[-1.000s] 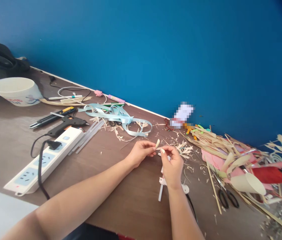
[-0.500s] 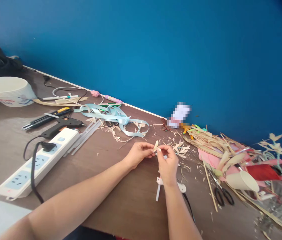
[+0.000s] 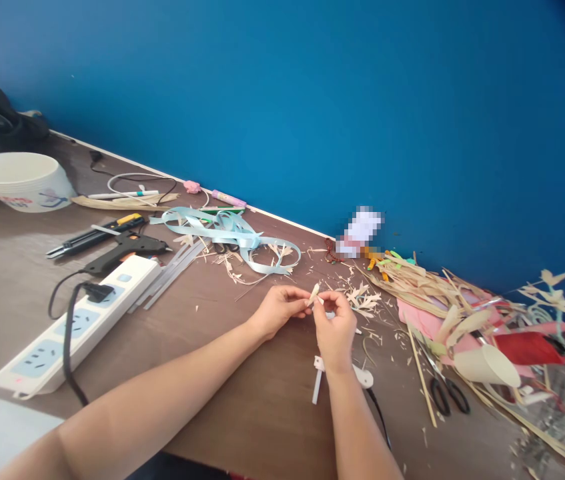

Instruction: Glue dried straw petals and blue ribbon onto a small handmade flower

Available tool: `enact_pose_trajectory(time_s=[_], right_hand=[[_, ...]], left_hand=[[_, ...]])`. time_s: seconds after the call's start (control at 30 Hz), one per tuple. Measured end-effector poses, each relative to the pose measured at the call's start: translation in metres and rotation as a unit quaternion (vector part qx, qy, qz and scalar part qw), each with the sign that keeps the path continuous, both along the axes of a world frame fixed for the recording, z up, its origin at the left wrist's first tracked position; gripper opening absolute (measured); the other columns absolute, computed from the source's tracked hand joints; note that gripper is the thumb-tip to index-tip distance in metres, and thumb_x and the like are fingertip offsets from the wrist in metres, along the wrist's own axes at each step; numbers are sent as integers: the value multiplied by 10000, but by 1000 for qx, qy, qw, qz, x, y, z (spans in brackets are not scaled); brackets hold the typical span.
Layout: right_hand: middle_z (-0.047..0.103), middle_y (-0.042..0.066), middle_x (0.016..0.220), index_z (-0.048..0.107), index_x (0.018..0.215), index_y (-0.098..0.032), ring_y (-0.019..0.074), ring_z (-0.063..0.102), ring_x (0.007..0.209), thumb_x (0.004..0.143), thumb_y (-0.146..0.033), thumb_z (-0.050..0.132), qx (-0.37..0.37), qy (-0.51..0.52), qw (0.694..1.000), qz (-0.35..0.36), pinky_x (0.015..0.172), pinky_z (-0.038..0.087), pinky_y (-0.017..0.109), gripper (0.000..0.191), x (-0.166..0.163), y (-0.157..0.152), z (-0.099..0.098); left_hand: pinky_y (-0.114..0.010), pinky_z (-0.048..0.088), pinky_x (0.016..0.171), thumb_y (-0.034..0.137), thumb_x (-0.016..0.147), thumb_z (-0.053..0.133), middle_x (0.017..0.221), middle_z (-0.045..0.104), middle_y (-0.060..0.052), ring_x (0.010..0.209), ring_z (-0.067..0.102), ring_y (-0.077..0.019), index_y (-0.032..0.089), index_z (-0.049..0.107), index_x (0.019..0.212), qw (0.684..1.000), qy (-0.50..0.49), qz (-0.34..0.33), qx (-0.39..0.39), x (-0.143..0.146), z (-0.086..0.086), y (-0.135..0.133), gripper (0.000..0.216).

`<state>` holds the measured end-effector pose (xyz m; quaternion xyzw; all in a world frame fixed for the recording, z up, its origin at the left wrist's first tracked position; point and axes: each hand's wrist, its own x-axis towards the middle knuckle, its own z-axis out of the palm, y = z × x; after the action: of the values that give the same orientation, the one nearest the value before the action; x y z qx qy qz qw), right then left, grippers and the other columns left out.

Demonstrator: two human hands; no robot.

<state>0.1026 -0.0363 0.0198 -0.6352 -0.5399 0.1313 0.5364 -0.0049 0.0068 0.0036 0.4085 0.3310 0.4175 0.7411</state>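
Between my two hands is a small pale piece of dried husk, shaped like petals (image 3: 315,293). My left hand (image 3: 282,311) pinches it from the left with thumb and forefinger. From the right, my right hand (image 3: 336,327) grips its lower edge, fingers closed. Partly hidden under my right hand and wrist lies a white glue gun (image 3: 363,377) with a clear glue stick poking out and a black cord. Just beyond my right hand, cut husk petals (image 3: 362,299) and small scraps lie scattered on the brown table (image 3: 242,413).
At left stand a white power strip (image 3: 77,327), a black glue gun (image 3: 125,250), a utility knife (image 3: 95,237) and a paper bowl (image 3: 19,183). Light blue ribbon (image 3: 227,230) lies along the back. Scissors (image 3: 447,393), a paper cup (image 3: 486,365) and husk strips (image 3: 412,287) crowd the right. A blue wall rises behind.
The husk piece has tilted slightly between my fingers. My hands stay in nearly the same place, and the whole view has shifted a little.
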Motion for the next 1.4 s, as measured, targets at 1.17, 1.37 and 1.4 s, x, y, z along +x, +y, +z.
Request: enact_pose_trajectory(time_s=[1.17, 1.37, 1.4], right_hand=[[546, 20, 722, 496, 716, -206, 172, 508, 704, 732, -166, 511, 49, -139, 989, -10, 685, 409, 312, 45, 3, 3, 0], [534, 6, 702, 490, 718, -195, 160, 501, 685, 723, -149, 527, 63, -149, 987, -23, 669, 407, 298, 60, 3, 3, -1], [533, 5, 699, 488, 717, -194, 159, 501, 682, 724, -150, 529, 64, -149, 986, -23, 666, 406, 296, 61, 3, 3, -1]], left_hand=[[-202, 444, 575, 258, 582, 718, 687, 668, -54, 624, 580, -111, 115, 700, 806, 1000, -10, -20, 10, 1, -5, 1, 267], [-217, 447, 591, 281, 568, 728, 715, 670, -59, 643, 579, -121, 108, 694, 825, 999, -15, -29, 12, -1, -2, 0, 312], [-218, 447, 591, 280, 566, 730, 715, 669, -57, 643, 578, -120, 108, 693, 823, 999, -19, -30, 11, -1, -1, 0, 311]])
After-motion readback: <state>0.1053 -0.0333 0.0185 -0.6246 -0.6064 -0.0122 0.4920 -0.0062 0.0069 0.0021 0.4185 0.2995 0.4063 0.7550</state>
